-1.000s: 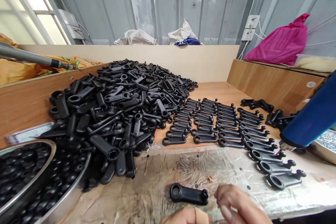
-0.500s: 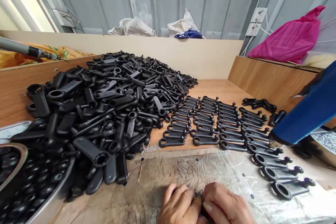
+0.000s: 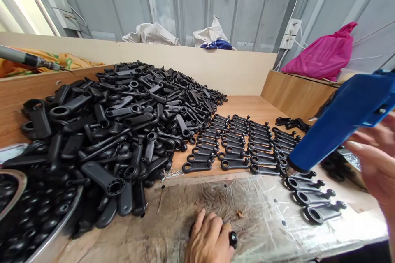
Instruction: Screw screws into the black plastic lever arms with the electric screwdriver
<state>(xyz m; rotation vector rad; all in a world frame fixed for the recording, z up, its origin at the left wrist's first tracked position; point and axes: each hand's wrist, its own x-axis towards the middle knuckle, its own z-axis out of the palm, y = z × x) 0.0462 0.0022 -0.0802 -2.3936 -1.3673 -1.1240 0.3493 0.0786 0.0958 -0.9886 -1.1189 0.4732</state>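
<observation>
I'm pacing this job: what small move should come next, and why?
Probably bring the blue tool toward the black part: the right hand is at the tool, whose tip is off to the part's right, while the left hand covers most of the part, leaving its right end showing.

A pink bag [image 3: 321,53] is sitting at two o'clock, and a bright window [image 3: 29,10] is glowing at ten.

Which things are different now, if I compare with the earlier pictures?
The right hand has left the black lever and moved right to the blue tool, apparently gripping it; the tool's nose has shifted left over the rows of levers. The left hand stays on its lever. The heap and rows look unchanged.
</observation>
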